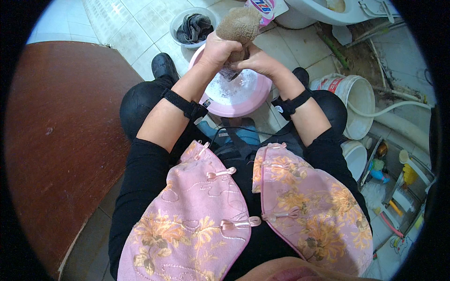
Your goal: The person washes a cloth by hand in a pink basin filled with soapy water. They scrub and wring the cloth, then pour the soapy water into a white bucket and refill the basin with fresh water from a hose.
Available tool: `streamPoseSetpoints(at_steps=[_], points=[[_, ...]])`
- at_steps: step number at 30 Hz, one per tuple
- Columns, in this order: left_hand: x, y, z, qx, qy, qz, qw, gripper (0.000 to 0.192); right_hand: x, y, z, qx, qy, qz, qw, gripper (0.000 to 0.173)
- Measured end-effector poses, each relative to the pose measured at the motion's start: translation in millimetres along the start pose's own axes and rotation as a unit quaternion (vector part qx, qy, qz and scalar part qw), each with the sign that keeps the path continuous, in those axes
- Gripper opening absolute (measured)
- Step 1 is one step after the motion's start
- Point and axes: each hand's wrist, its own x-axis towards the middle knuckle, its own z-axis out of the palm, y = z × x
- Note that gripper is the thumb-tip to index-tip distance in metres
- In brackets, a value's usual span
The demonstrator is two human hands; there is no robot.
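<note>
My left hand (219,51) and my right hand (258,61) both grip a brown fleecy cloth item (240,26), possibly a sock. Its light, fuzzy part bulges out beyond my fists, while a darker wet end hangs down between them. Right below is a pink basin (242,109) of white, sudsy water (232,89). My fingers wrap around the cloth, and some fingertips are hidden behind it.
A clear plastic tub (174,35) with dark wet cloth (195,28) stands past the basin. Behind the brown item is a detergent bag (262,8). A white bucket (360,105) with a hose (390,110) lies tipped at right. A brown wooden door (70,140) fills the left.
</note>
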Motion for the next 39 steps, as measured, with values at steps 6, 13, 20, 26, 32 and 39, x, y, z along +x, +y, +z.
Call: streamPoseSetpoints(at_steps=[6,13,20,26,32,39], points=[[-1.4,-2.3,5.1,0.035,0.015,0.016,0.999,0.037,9.2,20.3,2.9,-0.097,-0.026,0.043,0.994,0.053],[0.7,-11.2,9.5,0.096,0.027,0.026,0.995,0.038,18.3,42.4,5.9,-0.272,-0.01,0.049,0.961,0.056],[1.9,-15.8,12.2,0.208,0.011,0.106,0.972,0.046,17.3,61.6,0.1,-0.275,0.08,-0.017,0.958,0.06],[10.4,-3.7,-1.7,0.202,-0.088,0.086,0.972,0.069,10.9,44.8,-6.6,-0.113,0.182,-0.028,0.976,0.045],[5.6,-4.9,-13.4,0.121,-0.181,0.038,0.975,0.093,10.3,9.0,-16.0,0.07,0.205,-0.056,0.975,0.031],[3.9,-20.2,-9.8,0.205,-0.174,0.018,0.963,0.063,6.4,0.5,-9.7,0.048,0.175,-0.072,0.981,0.036]])
